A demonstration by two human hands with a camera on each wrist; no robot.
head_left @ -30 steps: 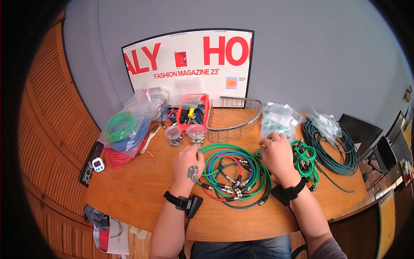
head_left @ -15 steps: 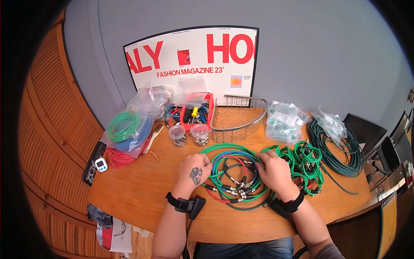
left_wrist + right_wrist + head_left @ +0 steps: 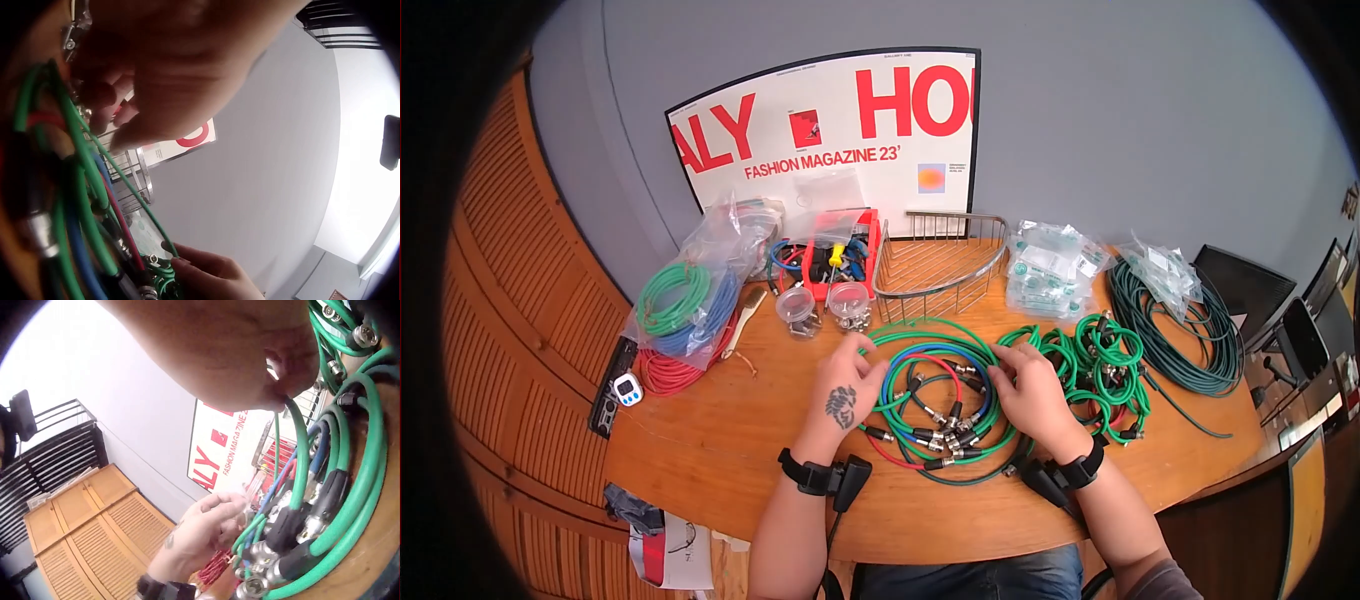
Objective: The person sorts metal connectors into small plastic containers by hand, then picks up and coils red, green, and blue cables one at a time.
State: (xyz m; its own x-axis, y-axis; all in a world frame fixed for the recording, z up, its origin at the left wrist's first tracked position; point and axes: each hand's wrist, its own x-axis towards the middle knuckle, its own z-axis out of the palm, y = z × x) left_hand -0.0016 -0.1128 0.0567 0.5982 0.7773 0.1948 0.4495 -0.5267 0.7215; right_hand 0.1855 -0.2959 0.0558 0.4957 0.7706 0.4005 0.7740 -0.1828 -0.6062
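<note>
A loose coil of green, blue and red cables (image 3: 945, 352) with metal-ended black connectors (image 3: 950, 430) lies on the table in front of me. At its left side my left hand (image 3: 840, 390) curls its fingers and thumb round the outer green cable (image 3: 134, 194). My right hand (image 3: 1035, 395) pinches the coil's right side between thumb and fingers, which the left wrist view shows at the fingertips (image 3: 178, 259). The green cable runs lifted between the two hands. In the right wrist view a thick green cable (image 3: 300, 450) hangs from my right fingers.
Right of the coil lies a bundle of small green cables (image 3: 1110, 375), with a dark cable coil (image 3: 1190, 340) beyond. Behind stand a wire basket (image 3: 940, 265), a red bin (image 3: 830, 280), two cups of metal parts (image 3: 850, 305) and plastic bags (image 3: 1055, 270). Bagged cables (image 3: 685, 310) lie left.
My right hand has come left and nearer to me, from beside the green bundle onto the coil's right side. The left hand stays at the left side, its thumb spread more from the fingers.
</note>
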